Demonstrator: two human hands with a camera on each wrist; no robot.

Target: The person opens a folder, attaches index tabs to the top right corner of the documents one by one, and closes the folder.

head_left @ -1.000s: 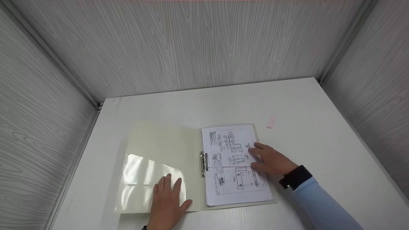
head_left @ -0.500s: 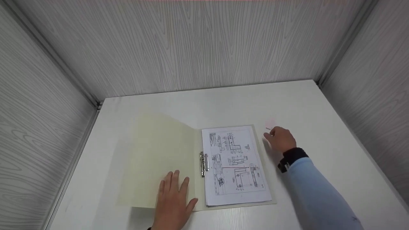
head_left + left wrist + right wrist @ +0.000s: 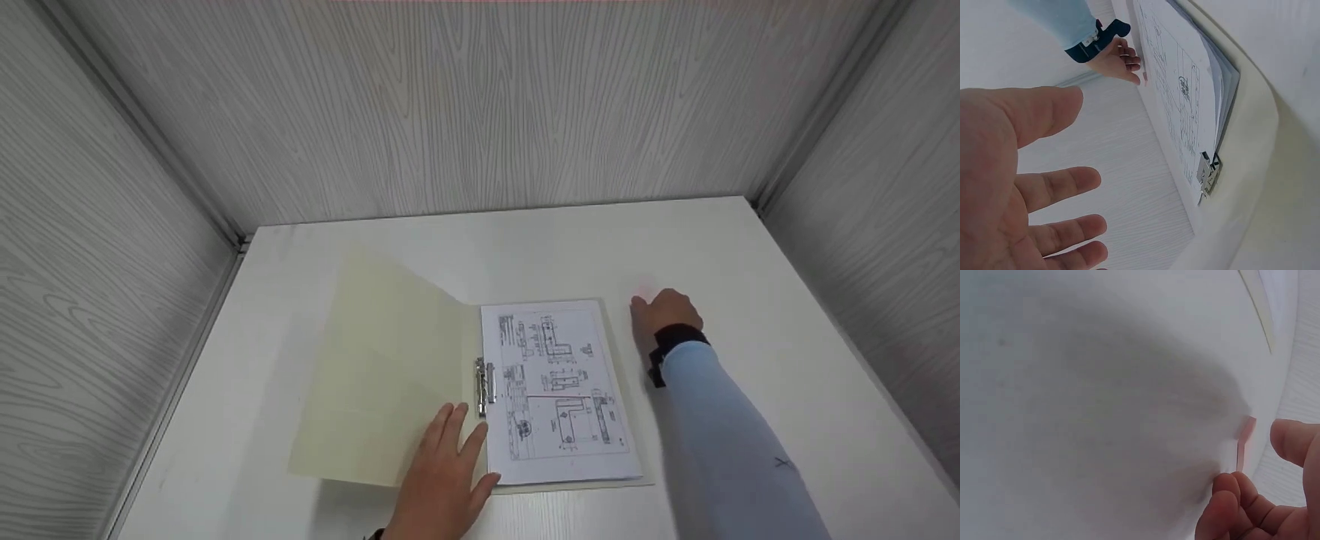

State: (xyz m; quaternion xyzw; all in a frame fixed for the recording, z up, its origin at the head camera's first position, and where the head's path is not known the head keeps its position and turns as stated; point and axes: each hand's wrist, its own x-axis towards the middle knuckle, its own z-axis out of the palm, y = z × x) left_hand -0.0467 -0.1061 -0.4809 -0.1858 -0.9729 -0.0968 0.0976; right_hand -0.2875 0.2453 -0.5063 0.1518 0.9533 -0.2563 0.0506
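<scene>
A pale yellow clip folder [image 3: 382, 367] lies opened on the table, its left cover tilted up. Its metal clip [image 3: 484, 390] is by the spine, at the left edge of a stack of printed drawing sheets [image 3: 570, 442]. My left hand [image 3: 442, 480] is at the folder's lower edge near the spine, fingers extended; the left wrist view shows nothing in its palm. Right of the folder, my right hand [image 3: 667, 311] reaches a small pink paper slip [image 3: 1246, 433]. In the right wrist view its bent fingertips are right at the slip, with the thumb apart from them.
The white table [image 3: 757, 315] is bounded by grey wood-grain panels [image 3: 480, 112] at the back and both sides. The folder's right edge [image 3: 1258, 312] lies a short way from my right hand.
My right hand has moved from the sheets up and right to the pink slip. My left hand has shifted right, and the folder's left cover has risen off the table.
</scene>
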